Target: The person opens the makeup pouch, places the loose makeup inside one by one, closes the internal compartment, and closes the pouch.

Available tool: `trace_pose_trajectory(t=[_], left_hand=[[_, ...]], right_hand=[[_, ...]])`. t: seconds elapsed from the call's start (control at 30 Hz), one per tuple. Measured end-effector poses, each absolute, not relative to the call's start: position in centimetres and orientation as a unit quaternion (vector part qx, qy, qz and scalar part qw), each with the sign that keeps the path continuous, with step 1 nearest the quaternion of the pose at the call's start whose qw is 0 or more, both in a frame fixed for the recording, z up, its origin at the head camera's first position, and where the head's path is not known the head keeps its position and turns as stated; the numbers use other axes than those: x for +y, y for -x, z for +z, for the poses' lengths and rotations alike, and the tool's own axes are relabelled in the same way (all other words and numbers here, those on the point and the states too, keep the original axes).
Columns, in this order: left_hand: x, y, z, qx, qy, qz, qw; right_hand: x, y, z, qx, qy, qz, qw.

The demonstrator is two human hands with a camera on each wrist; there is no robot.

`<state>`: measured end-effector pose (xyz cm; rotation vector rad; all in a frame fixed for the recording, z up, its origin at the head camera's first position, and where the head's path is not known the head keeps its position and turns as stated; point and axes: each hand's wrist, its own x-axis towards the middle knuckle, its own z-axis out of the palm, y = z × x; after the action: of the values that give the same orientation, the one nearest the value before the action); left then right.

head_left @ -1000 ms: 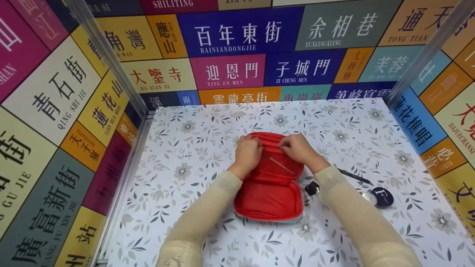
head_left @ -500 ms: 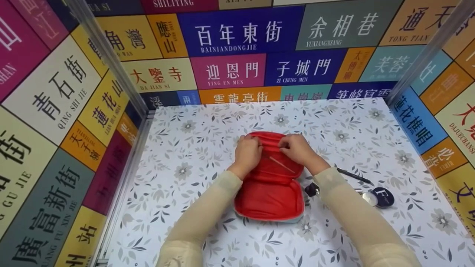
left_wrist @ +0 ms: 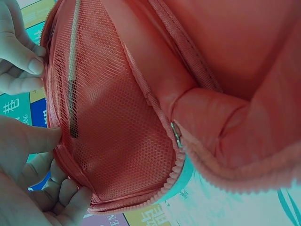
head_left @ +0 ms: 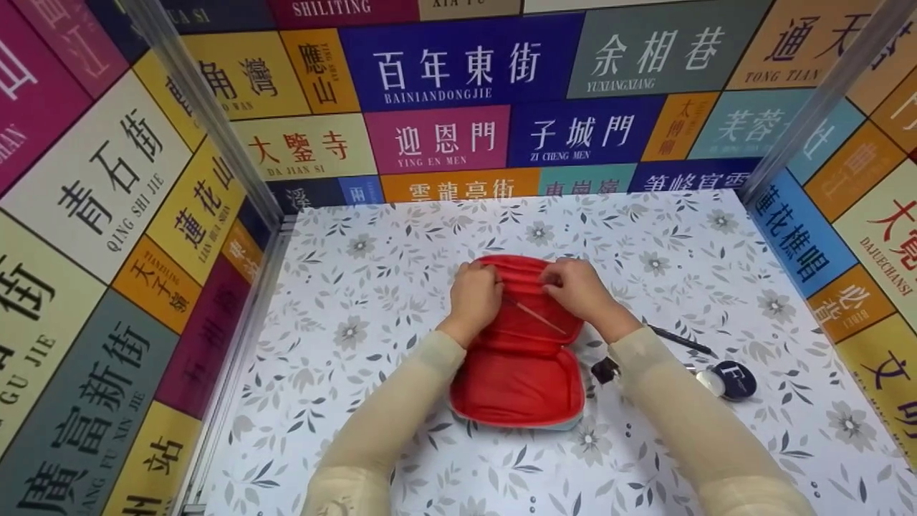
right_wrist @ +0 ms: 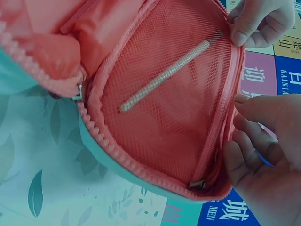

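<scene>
A zip pouch (head_left: 516, 387) with a red lining and pale blue outside lies unfolded on the table. Its far half has a mesh pocket (right_wrist: 164, 136). Through the mesh I see a slim brush-like stick (right_wrist: 164, 75), pale along most of its length and dark at one end; its exact kind is unclear. My left hand (head_left: 474, 297) pinches the pouch's far edge on the left, thumb on the inner side, near the stick's dark end. My right hand (head_left: 577, 287) grips the same edge further right. A small metal zip pull (right_wrist: 197, 184) sits at the pocket's corner.
Right of the pouch, partly behind my right sleeve, lie a black pencil-like stick (head_left: 680, 340), a round dark blue item marked F (head_left: 736, 380) and a small dark-capped object (head_left: 605, 370). Printed panels (head_left: 458, 64) enclose the floral tabletop (head_left: 358, 387).
My right hand has shifted slightly to the right along the edge. More of the stick shows in the head view. The left hand keeps its hold, and the pouch has barely moved.
</scene>
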<state>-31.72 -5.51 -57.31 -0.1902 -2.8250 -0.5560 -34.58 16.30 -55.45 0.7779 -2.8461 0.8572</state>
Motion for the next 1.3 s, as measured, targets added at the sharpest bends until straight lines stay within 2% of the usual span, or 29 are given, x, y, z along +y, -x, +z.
trace_pose_trajectory(t=[0.7, 0.97, 1.3], left_hand=[[-5.6, 32.0, -57.3, -0.968, 0.079, -0.192, 0.141], [-5.8, 32.1, -57.6, -0.965, 0.096, -0.184, 0.160], [-5.6, 32.2, -57.6, -0.968, 0.092, -0.172, 0.156]], right_hand=[[19.4, 32.7, -52.8, -0.933, -0.182, 0.307, 0.046], [22.6, 32.1, -50.7, -0.937, -0.150, 0.306, 0.071], [27.2, 31.1, -49.3, -0.951, -0.115, 0.283, 0.054]])
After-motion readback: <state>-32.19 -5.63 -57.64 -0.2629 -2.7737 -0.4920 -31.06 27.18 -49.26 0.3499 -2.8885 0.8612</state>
